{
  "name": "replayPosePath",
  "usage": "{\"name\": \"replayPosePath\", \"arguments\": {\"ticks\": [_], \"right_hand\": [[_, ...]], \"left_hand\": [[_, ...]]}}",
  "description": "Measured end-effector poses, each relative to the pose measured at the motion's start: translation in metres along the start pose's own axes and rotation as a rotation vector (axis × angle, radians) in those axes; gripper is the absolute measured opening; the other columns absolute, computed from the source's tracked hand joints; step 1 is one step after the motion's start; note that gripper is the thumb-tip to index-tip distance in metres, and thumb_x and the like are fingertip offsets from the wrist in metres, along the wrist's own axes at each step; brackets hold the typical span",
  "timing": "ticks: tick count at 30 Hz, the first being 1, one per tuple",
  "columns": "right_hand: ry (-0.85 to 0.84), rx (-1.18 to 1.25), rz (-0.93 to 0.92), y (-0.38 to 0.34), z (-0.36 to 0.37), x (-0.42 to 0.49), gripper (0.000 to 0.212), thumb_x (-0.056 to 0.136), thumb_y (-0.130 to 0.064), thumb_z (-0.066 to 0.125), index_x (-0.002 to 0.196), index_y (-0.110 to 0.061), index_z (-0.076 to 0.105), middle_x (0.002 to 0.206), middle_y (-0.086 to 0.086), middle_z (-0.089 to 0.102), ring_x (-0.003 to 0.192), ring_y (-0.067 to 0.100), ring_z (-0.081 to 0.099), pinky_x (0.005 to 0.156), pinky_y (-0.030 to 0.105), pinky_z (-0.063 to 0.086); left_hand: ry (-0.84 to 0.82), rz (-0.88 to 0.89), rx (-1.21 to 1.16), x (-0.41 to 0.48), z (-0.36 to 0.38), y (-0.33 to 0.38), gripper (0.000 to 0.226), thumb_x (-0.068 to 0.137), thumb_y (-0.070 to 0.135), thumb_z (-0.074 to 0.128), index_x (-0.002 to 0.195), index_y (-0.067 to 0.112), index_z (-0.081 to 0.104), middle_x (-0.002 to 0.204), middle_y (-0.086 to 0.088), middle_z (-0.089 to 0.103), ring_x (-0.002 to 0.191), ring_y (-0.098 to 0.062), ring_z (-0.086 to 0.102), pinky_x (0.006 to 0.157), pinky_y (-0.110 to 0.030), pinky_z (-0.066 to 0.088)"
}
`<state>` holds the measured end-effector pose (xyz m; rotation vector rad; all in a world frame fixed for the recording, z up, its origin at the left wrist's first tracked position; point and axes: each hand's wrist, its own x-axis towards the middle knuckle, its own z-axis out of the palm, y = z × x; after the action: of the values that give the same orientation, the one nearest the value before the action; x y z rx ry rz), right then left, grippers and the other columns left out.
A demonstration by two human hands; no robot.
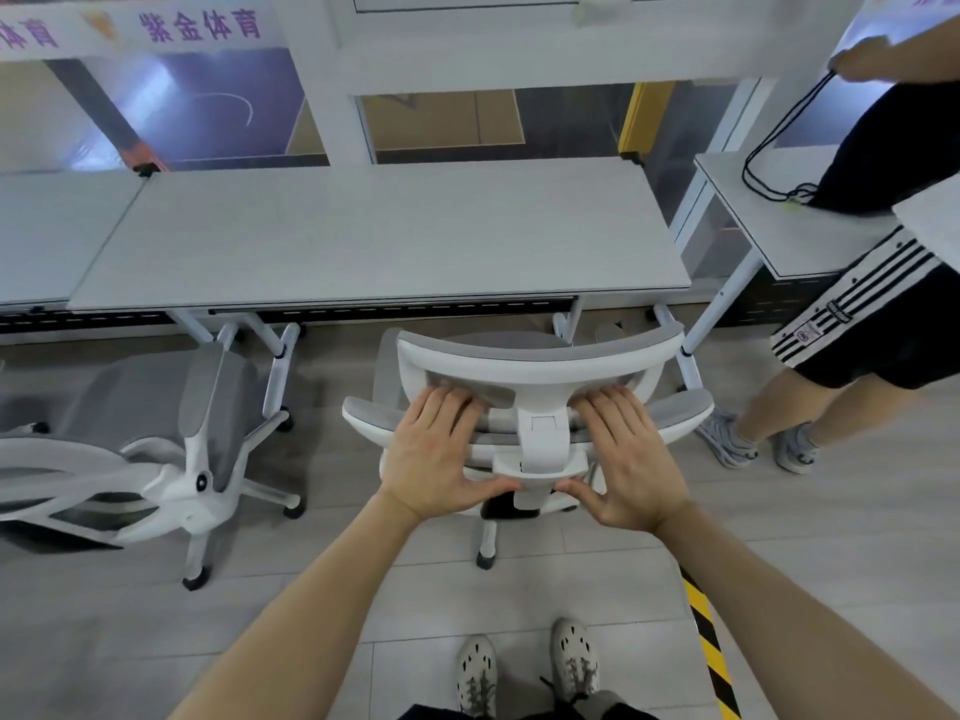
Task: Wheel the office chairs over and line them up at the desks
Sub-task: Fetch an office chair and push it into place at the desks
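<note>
Two hands, fingers straight, pressing office chair [540,356] backrest | left hand [434,452] 9 o'clock of headrest post [540,439], right hand [626,457] 3 o'clock | tabletop [374,236] 12 o'clock

Left hand [436,449], right hand [628,459] flat on white chair [540,353] back, facing desk [363,236]; 2nd chair [208,407] at left.

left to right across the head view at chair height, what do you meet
side office chair → left hand → middle chair's headrest bracket → right hand → bystander's sneakers
</note>
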<state>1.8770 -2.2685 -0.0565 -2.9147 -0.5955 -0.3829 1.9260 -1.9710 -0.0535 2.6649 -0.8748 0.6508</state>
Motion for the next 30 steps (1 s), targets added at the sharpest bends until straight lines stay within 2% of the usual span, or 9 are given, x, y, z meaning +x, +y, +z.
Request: {"name": "replayPosePath", "arguments": {"ticks": [4,16,20,25,28,30], "right_hand": [[-0.009,0.012,-0.017,0.011,-0.001,0.0,0.1,0.094,-0.077,0.062,0.155,0.001,0.05,0.154,0.019,0.052,0.148,0.044,0.047,0.132,0.061,0.027],[-0.013,0.061,-0.016,0.015,-0.003,-0.001,0.098,0.095,-0.076,0.063,0.159,-0.003,0.046,0.157,0.015,0.05,0.151,0.04,0.045,0.133,0.058,0.026],[-0.06,0.023,0.003,0.015,-0.006,-0.002,0.099,0.098,-0.081,0.054,0.162,-0.007,0.042,0.161,0.013,0.046,0.155,0.038,0.04,0.135,0.055,0.023],[-0.096,-0.001,-0.01,0.017,-0.013,-0.002,0.104,0.098,-0.087,0.047,0.168,-0.012,0.035,0.167,0.009,0.042,0.16,0.033,0.035,0.137,0.053,0.021],[-0.105,-0.006,-0.071,0.024,-0.014,0.002,0.102,0.099,-0.085,0.045,0.169,-0.011,0.034,0.168,0.01,0.042,0.159,0.033,0.036,0.138,0.052,0.021],[-0.11,0.003,-0.126,0.029,-0.017,0.006,0.099,0.101,-0.083,0.041,0.168,-0.011,0.035,0.168,0.011,0.044,0.158,0.032,0.038,0.139,0.051,0.019]], "left_hand": [[0.014,-0.014,0.002,0.004,0.0,0.009,0.097,0.081,0.091,0.069,0.127,0.005,0.072,0.125,-0.011,0.068,0.118,-0.038,0.064,0.117,-0.051,0.047],[-0.081,-0.041,0.035,0.005,-0.003,0.014,0.103,0.082,0.095,0.063,0.135,0.006,0.067,0.133,-0.01,0.065,0.127,-0.037,0.06,0.124,-0.052,0.042],[-0.123,-0.048,0.04,0.007,-0.009,0.015,0.103,0.083,0.095,0.063,0.138,0.007,0.064,0.135,-0.009,0.061,0.131,-0.036,0.057,0.124,-0.052,0.041],[-0.238,-0.089,0.062,0.005,-0.025,0.025,0.102,0.089,0.093,0.058,0.15,0.012,0.057,0.148,-0.005,0.056,0.142,-0.03,0.05,0.129,-0.048,0.037],[-0.285,-0.169,0.095,0.003,-0.038,0.04,0.093,0.092,0.089,0.059,0.153,0.018,0.055,0.155,-0.001,0.054,0.148,-0.025,0.047,0.132,-0.044,0.035],[-0.268,-0.277,0.114,-0.003,-0.045,0.055,0.077,0.094,0.078,0.067,0.147,0.022,0.061,0.152,0.001,0.059,0.145,-0.022,0.052,0.128,-0.04,0.04]]}}
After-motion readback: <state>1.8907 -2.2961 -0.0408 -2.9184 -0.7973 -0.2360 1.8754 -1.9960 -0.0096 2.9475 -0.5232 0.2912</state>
